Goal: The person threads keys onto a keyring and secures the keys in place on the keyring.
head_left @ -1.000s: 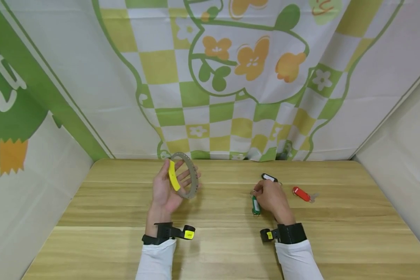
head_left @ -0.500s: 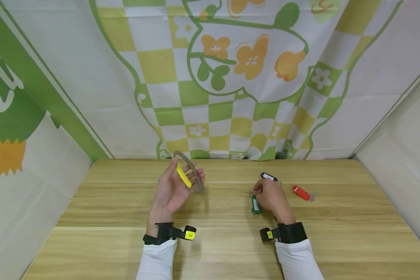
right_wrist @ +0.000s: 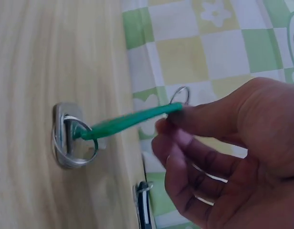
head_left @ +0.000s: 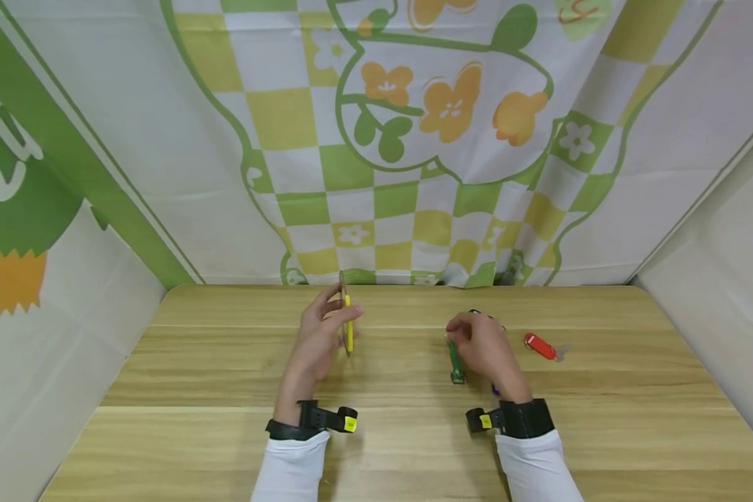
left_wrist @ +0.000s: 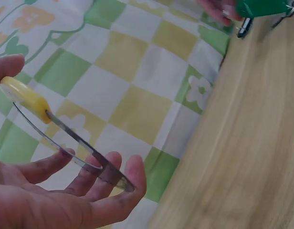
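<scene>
My left hand (head_left: 310, 345) holds a flat grey metal ring with a yellow grip (left_wrist: 27, 98), thumb on the grip and fingertips under the far rim. The ring stands nearly edge-on in the head view. My right hand (head_left: 486, 348) pinches one end of a green key tag (right_wrist: 128, 123) between thumb and fingers. A small split ring (right_wrist: 180, 95) shows at the pinched end. From the tag's other end hangs a larger split ring (right_wrist: 75, 160) with a flat metal piece (right_wrist: 66, 112), close over the table.
A red key tag (head_left: 541, 346) with a key (head_left: 562, 352) lies right of my right hand. A black key tag (right_wrist: 144, 210) lies behind it, mostly hidden in the head view. Something blue-purple (head_left: 496, 389) peeks out by the right wrist. A patterned curtain (head_left: 395, 230) borders the wooden table (head_left: 401, 432).
My left hand has turned, swinging the metal ring from face-on to nearly edge-on, and moved slightly right. My right hand has shifted slightly left and tilted the green key tag onto its edge.
</scene>
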A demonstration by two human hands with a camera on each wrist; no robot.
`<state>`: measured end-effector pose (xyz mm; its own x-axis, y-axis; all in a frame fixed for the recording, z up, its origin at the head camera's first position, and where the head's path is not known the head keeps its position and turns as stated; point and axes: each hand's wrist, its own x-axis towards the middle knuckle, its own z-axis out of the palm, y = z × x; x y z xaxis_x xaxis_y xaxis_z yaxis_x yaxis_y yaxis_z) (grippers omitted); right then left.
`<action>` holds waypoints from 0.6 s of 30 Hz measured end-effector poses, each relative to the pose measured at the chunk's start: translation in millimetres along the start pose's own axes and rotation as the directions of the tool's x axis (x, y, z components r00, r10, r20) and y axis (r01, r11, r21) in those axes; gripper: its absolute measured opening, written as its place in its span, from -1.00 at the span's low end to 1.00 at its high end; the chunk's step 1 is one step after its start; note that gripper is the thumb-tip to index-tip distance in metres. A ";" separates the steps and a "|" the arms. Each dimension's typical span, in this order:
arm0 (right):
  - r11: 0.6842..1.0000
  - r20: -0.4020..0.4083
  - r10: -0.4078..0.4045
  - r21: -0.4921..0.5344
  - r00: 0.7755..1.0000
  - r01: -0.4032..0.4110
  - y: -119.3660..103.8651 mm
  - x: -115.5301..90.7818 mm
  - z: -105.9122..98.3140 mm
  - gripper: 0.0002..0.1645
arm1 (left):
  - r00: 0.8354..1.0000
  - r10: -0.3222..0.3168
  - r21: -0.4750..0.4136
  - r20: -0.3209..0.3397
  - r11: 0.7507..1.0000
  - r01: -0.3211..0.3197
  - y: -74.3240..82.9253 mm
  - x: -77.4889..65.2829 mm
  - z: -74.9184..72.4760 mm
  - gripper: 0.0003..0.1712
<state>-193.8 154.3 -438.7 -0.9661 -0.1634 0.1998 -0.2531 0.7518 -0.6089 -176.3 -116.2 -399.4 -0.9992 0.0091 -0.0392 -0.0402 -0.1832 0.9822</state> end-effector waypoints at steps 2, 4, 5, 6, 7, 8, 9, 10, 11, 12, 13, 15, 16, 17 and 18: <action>0.997 -0.014 -0.006 0.079 1.000 0.007 -2.6 0.5 -1.1 -0.95 | 1.000 0.023 0.094 -0.008 0.995 -0.022 -0.7 -0.9 0.7 -0.21; 0.988 -0.033 -0.014 0.152 0.999 0.018 -5.2 1.2 -1.8 -0.95 | 0.999 0.050 0.171 -0.006 0.984 -0.048 -1.3 -1.8 0.9 -0.19; 0.983 -0.047 -0.018 0.182 0.999 0.026 -6.7 1.5 -2.3 -0.95 | 0.998 0.061 0.201 -0.002 0.978 -0.059 -1.5 -2.0 0.9 -0.18; 0.978 -0.063 -0.024 0.205 0.998 0.036 -8.4 1.6 -2.9 -0.95 | 0.997 0.072 0.225 0.005 0.972 -0.071 -1.6 -2.3 1.1 -0.18; 0.976 -0.081 -0.031 0.214 0.996 0.048 -9.8 1.7 -3.5 -0.95 | 0.997 0.080 0.247 0.011 0.966 -0.080 -2.0 -2.3 1.4 -0.17; 0.974 -0.102 -0.041 0.217 0.994 0.063 -11.3 1.7 -4.1 -0.95 | 0.996 0.086 0.263 0.020 0.961 -0.088 -2.3 -2.5 1.7 -0.16; 0.973 -0.123 -0.054 0.215 0.991 0.080 -13.0 1.6 -4.8 -0.95 | 0.996 0.090 0.280 0.030 0.955 -0.095 -2.5 -2.7 2.0 -0.15; 0.973 -0.145 -0.067 0.211 0.987 0.096 -14.5 1.5 -5.5 -0.95 | 0.995 0.091 0.291 0.042 0.951 -0.100 -2.7 -3.0 2.4 -0.14; 0.972 -0.167 -0.079 0.206 0.983 0.113 -16.3 1.2 -6.3 -0.95 | 0.994 0.092 0.303 0.057 0.947 -0.105 -2.9 -3.3 2.7 -0.13; 0.970 -0.187 -0.091 0.205 0.978 0.129 -17.9 1.0 -7.0 -0.95 | 0.993 0.092 0.316 0.067 0.943 -0.109 -3.3 -3.7 3.1 -0.13; 0.968 -0.205 -0.100 0.206 0.974 0.142 -19.1 0.9 -7.5 -0.95 | 0.992 0.093 0.328 0.081 0.938 -0.114 -3.4 -4.0 3.4 -0.12; 0.962 -0.235 -0.115 0.216 0.965 0.167 -21.9 0.4 -8.8 -0.94 | 0.990 0.097 0.347 0.102 0.929 -0.127 -3.5 -4.9 4.3 -0.13; 0.958 -0.249 -0.120 0.223 0.961 0.178 -23.0 0.2 -9.3 -0.94 | 0.989 0.099 0.356 0.109 0.925 -0.132 -3.6 -5.2 4.7 -0.13; 0.955 -0.260 -0.125 0.229 0.957 0.187 -24.0 0.0 -9.9 -0.94 | 0.988 0.101 0.365 0.114 0.921 -0.136 -3.7 -5.5 5.0 -0.14; 0.952 -0.270 -0.130 0.236 0.954 0.196 -25.0 -0.1 -10.4 -0.94 | 0.988 0.103 0.375 0.116 0.916 -0.139 -3.9 -5.7 5.4 -0.14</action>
<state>-186.9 142.2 -415.5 -0.8753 -0.0807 0.4769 -0.4422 0.5328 -0.7215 -170.4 -110.3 -402.0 -0.9910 0.1043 0.0835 0.1031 0.1995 0.9744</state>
